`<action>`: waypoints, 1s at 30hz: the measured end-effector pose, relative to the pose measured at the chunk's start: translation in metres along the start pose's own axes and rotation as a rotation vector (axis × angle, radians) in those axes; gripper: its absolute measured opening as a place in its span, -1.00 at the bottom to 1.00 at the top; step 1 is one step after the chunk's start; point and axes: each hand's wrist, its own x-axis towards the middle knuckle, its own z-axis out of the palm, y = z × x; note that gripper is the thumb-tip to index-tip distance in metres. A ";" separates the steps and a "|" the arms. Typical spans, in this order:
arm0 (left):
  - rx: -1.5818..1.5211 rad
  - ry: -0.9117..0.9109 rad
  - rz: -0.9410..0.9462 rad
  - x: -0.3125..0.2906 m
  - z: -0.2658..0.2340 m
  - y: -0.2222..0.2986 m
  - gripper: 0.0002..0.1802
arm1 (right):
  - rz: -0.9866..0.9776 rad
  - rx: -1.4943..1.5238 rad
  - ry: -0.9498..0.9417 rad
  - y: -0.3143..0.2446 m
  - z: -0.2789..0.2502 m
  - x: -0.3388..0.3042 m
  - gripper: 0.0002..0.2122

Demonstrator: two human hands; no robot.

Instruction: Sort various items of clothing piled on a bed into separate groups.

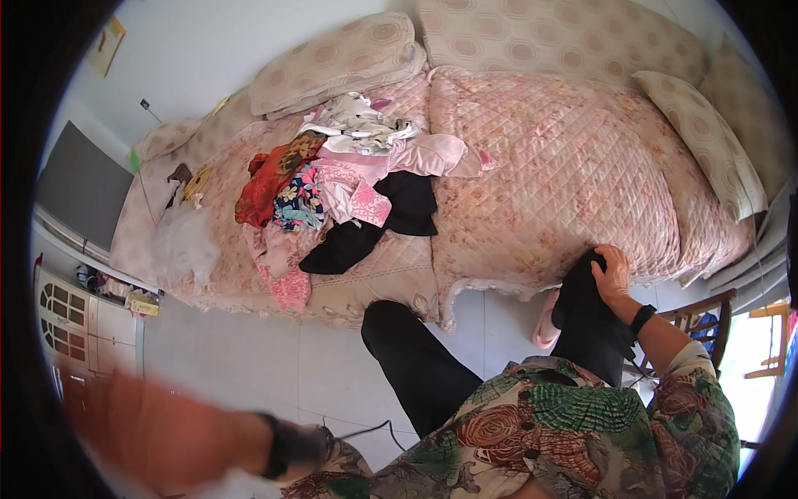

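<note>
My left hand (166, 428) is raised close to the camera at the lower left, smeared by motion, with a dark band at its wrist. Its fingers cannot be made out. Resting on my right knee, in black trousers, is my right hand (613, 273), its fingers laid over the cloth and holding nothing. In front of me a heap of clothes lies on the sofa: a red-orange cloth (264, 185), a dark floral piece (299, 202), pink garments (428, 155), a white patterned one (357, 116) and black cloth (342, 247).
A pink quilted cover (549, 166) spreads over the long sofa, with beige cushions (332, 66) behind. A clear plastic bag (184, 245) lies at the left end. A wooden chair (713, 320) stands at my right; a pink slipper (545, 320) shows on the tiled floor.
</note>
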 end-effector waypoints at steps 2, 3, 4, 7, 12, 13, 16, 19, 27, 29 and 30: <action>0.103 -0.192 -0.166 -0.032 0.066 -0.052 -0.66 | -0.013 -0.036 -0.013 0.004 -0.005 0.000 -0.77; -0.159 -0.265 -0.504 -0.046 0.092 -0.065 -0.71 | -0.030 -0.059 -0.034 0.006 -0.005 0.000 -0.78; -0.170 -0.308 -0.625 -0.064 0.101 -0.099 -0.72 | -0.040 -0.051 -0.037 0.004 -0.004 0.001 -0.78; 0.033 -0.612 -0.820 -0.112 0.108 -0.172 -0.67 | -0.070 -0.093 -0.076 -0.003 -0.003 0.005 -0.79; 0.189 -0.818 -0.604 -0.166 0.168 -0.211 -0.60 | -0.107 -0.080 -0.096 -0.003 0.000 0.009 -0.81; 0.201 -0.885 -0.523 -0.172 0.187 -0.207 -0.57 | -0.094 -0.091 -0.096 -0.002 -0.001 0.010 -0.81; 0.263 -1.012 -0.338 -0.186 0.228 -0.208 -0.50 | -0.089 -0.104 -0.093 -0.004 -0.002 0.013 -0.82; 0.389 -1.130 -0.188 -0.197 0.259 -0.212 -0.39 | -0.100 -0.094 -0.105 -0.005 -0.001 0.016 -0.83; 0.593 -1.376 -0.369 -0.218 0.298 -0.225 -0.23 | -0.154 -0.101 -0.075 -0.005 -0.003 0.019 -0.84; 0.740 -1.406 -0.373 -0.224 0.296 -0.236 -0.34 | -0.158 -0.100 -0.072 -0.007 -0.001 0.020 -0.84; 0.746 -1.408 -0.371 -0.228 0.293 -0.241 -0.34 | -0.168 -0.102 -0.068 -0.007 0.000 0.020 -0.85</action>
